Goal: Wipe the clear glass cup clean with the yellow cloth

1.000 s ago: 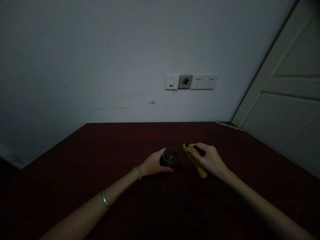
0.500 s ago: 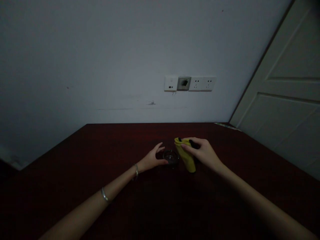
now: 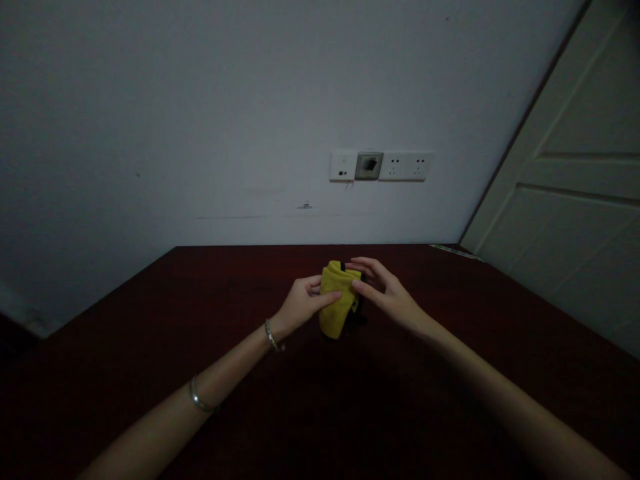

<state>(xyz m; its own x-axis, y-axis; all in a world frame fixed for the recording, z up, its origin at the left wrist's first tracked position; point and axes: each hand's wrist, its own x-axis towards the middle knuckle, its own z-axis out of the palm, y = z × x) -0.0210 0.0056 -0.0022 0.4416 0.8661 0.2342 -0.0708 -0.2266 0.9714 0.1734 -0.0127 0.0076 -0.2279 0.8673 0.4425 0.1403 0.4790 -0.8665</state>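
Note:
A yellow cloth (image 3: 334,313) with black edging is bunched up over the dark red table, between my two hands. My left hand (image 3: 300,303) grips its left side, the thumb across the front and the fingers partly hidden behind. At the cloth's upper right edge, my right hand (image 3: 387,291) pinches it between thumb and fingers. The small clear glass dish seen earlier does not show now; the cloth covers the spot where it was. Something dark beside the cloth's lower right is too dim to make out.
The dark red table (image 3: 240,280) reaches back to a pale wall (image 3: 225,120). Sockets (image 3: 393,167) are set in the wall. A white panelled door (image 3: 575,200) stands at the right, and a thin flat strip (image 3: 455,251) lies by the table's far right corner.
My right hand has brought the yellow cloth leftward, over the glass dish's place. My left hand, earlier open around the dish, now has its thumb on the cloth.

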